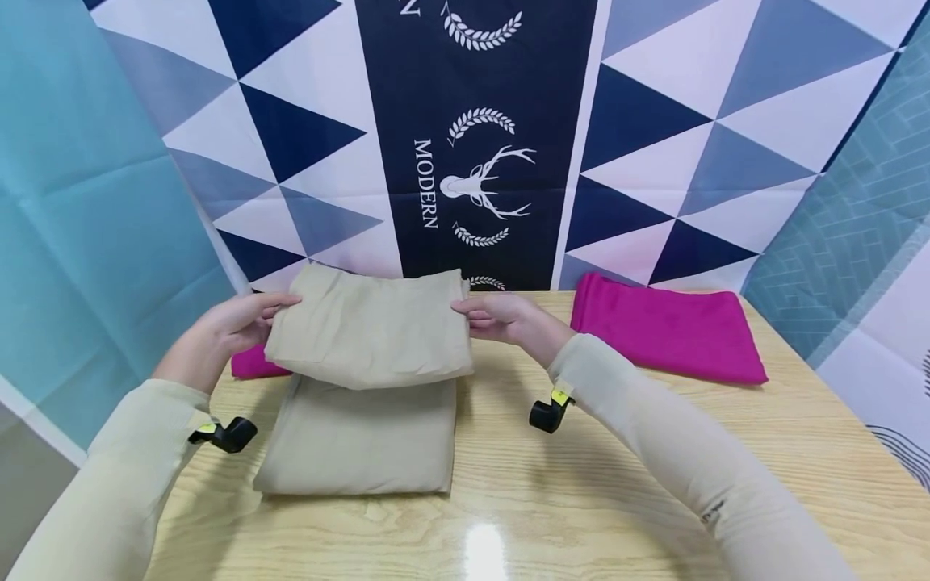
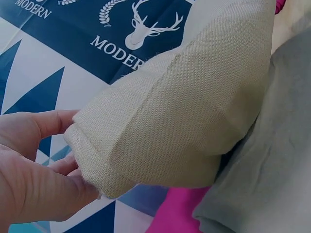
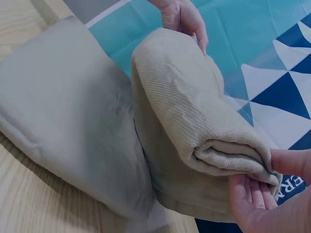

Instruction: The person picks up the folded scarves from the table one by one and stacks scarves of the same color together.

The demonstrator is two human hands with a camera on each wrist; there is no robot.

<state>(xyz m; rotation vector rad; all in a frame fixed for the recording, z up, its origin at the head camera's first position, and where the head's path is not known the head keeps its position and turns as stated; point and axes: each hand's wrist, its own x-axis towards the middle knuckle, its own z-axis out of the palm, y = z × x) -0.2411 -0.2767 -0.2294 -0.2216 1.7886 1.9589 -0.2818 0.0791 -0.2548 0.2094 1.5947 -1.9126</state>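
A folded beige cloth (image 1: 374, 331) is held up at its two ends, tilted, near the back of the table. My left hand (image 1: 240, 321) pinches its left end between thumb and fingers; in the left wrist view the left hand (image 2: 39, 165) grips a rounded, doubled corner. At the opposite end my right hand (image 1: 504, 317) pinches the edge, and the right wrist view shows rolled-in layers beside the right hand's fingers (image 3: 248, 196). Below, a flat greyish-beige cloth (image 1: 363, 440) lies on the table, its far part hidden under the raised one.
A folded magenta cloth (image 1: 668, 327) lies at the back right of the wooden table (image 1: 581, 500). Part of another magenta cloth (image 1: 256, 363) shows behind my left hand. A patterned fabric backdrop (image 1: 479, 97) stands along the table's back edge, with teal fabric (image 1: 94, 202) at the left.
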